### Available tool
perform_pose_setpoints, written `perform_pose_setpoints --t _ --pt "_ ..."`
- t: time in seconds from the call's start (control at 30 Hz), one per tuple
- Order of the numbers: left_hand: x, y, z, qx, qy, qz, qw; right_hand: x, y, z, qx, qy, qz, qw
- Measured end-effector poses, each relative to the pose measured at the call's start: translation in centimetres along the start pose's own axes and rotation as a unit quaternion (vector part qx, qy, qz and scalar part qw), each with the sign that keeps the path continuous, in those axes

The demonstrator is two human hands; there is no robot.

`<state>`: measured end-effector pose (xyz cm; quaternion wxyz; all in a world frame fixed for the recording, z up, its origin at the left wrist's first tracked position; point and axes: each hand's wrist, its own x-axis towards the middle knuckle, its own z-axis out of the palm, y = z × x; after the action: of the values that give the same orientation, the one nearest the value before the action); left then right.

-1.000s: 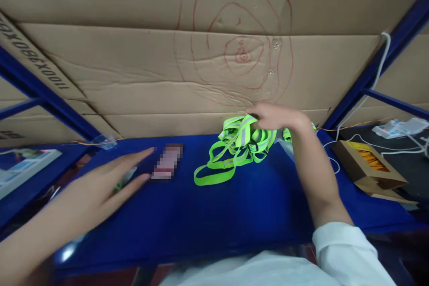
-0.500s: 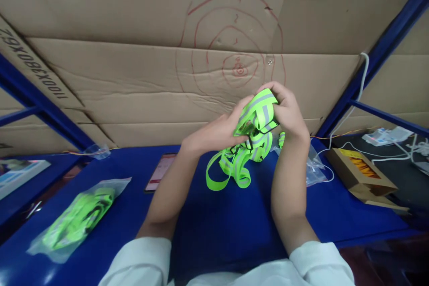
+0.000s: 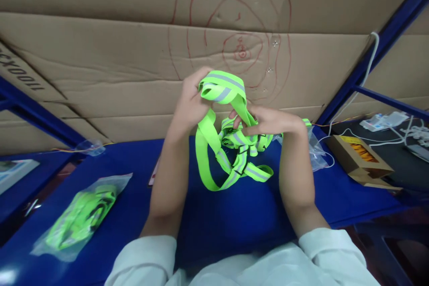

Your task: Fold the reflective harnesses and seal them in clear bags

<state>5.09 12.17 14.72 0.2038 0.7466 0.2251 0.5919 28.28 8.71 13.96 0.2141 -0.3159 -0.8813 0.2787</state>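
A neon-green reflective strap (image 3: 207, 143) with a grey stripe and black buckles is in both hands. My left hand (image 3: 191, 103) is closed on folded loops of it, raised in front of the cardboard. Lower and to the right, my right hand (image 3: 270, 120) has its thumb and fingers around a length running down from those loops. A wide loop and a short end hang below, between my forearms. Behind the right fingers is a bunched tangle of the same webbing (image 3: 264, 143); whether it rests on the blue table (image 3: 231, 219) is hard to tell.
At left lies a clear bag (image 3: 82, 216) with similar green webbing inside. A phone (image 3: 153, 176) is mostly hidden behind my left forearm. On the right are a crumpled clear bag (image 3: 316, 154), an open cardboard box (image 3: 360, 161) and white cables. Cardboard (image 3: 134, 62) stands behind the table.
My hands have moved apart: the left went left and up with the folded loops, the right went down. The bundle has loosened, and a wider loop hangs below. The view has tilted slightly downward.
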Motion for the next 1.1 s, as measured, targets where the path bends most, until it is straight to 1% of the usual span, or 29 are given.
perform_pose_setpoints --t 0.07,0.13,0.17,0.2,0.23,0.27,0.33,0.4,0.47,0.53,0.57,0.6,0.67,0.73,0.77,0.8,0.83,0.9,0.93,0.97,1.0,1.03,1.07,1.1 --pt "0.2 -0.2 -0.2 -0.021 0.041 0.000 0.999 0.9 0.3 0.6 0.010 -0.041 0.017 0.999" --pt "0.2 -0.3 -0.6 -0.030 0.085 -0.014 0.996 1.6 0.6 1.1 0.022 -0.064 0.024 0.997" --pt "0.1 -0.2 -0.9 -0.028 0.101 -0.024 0.994 1.9 0.8 1.3 0.028 -0.070 0.025 0.997" --pt "-0.2 0.0 -1.3 -0.019 0.103 -0.033 0.994 2.1 0.9 1.4 0.030 -0.074 0.022 0.997" --pt "-0.5 0.2 -1.6 -0.005 0.091 -0.039 0.995 2.3 0.9 1.4 0.029 -0.076 0.016 0.997" --pt "-1.0 0.5 -1.9 0.019 0.056 -0.040 0.997 2.4 0.9 1.4 0.022 -0.080 0.008 0.997" --pt "-2.0 1.2 -2.3 0.073 -0.041 -0.033 0.996 2.4 0.8 1.4 0.009 -0.088 -0.003 0.996" --pt "-2.9 1.8 -2.7 0.119 -0.117 -0.018 0.986 2.5 0.6 1.3 0.016 -0.091 0.000 0.996" --pt "-3.3 2.0 -3.3 0.157 -0.157 -0.005 0.975 2.4 0.7 1.2 0.041 -0.084 0.020 0.995" --pt "-2.9 1.7 -4.4 0.192 -0.166 -0.001 0.967 2.4 0.8 1.0 0.059 -0.057 0.055 0.995" --pt "-2.6 1.5 -5.1 0.208 -0.162 -0.002 0.965 2.3 0.9 1.0 0.064 -0.031 0.075 0.995" --pt "-2.2 1.2 -5.8 0.223 -0.155 -0.006 0.962 2.3 1.0 1.0 0.069 0.002 0.091 0.993" --pt "-1.4 0.5 -7.3 0.241 -0.125 -0.021 0.962 2.3 1.0 1.1 0.098 0.075 0.101 0.987" --pt "-0.9 -0.1 -8.3 0.256 -0.070 -0.050 0.963 2.5 0.9 1.3 0.168 0.129 0.094 0.973" --pt "-0.9 -0.4 -8.5 0.265 -0.062 -0.060 0.960 2.6 0.8 1.4 0.213 0.154 0.092 0.961" --pt "-0.9 -0.6 -8.6 0.272 -0.076 -0.064 0.957 2.8 0.8 1.4 0.258 0.180 0.092 0.945" --pt "-1.1 -0.7 -8.5 0.273 -0.114 -0.064 0.953 3.0 0.7 1.4 0.300 0.207 0.094 0.927" --pt "-1.5 -0.6 -8.0 0.264 -0.214 -0.050 0.939 3.3 0.5 1.2 0.365 0.255 0.095 0.890" --pt "-1.8 -0.3 -7.5 0.256 -0.246 -0.042 0.934 3.4 0.3 1.0 0.391 0.269 0.095 0.875" --pt "-2.1 0.3 -6.9 0.258 -0.245 -0.028 0.934 3.4 0.2 0.8 0.413 0.276 0.093 0.863" --pt "-2.3 1.0 -6.3 0.267 -0.229 -0.006 0.936 3.4 0.0 0.6 0.431 0.279 0.090 0.854" --pt "-2.5 1.9 -5.6 0.263 -0.204 0.036 0.942 3.3 -0.2 0.4 0.443 0.279 0.084 0.848" --pt "-2.7 2.9 -5.0 0.242 -0.175 0.095 0.950 3.3 -0.5 0.2 0.448 0.281 0.077 0.845" --pt "-2.9 3.9 -4.4 0.220 -0.158 0.153 0.950 3.2 -0.7 0.0 0.447 0.278 0.072 0.847"
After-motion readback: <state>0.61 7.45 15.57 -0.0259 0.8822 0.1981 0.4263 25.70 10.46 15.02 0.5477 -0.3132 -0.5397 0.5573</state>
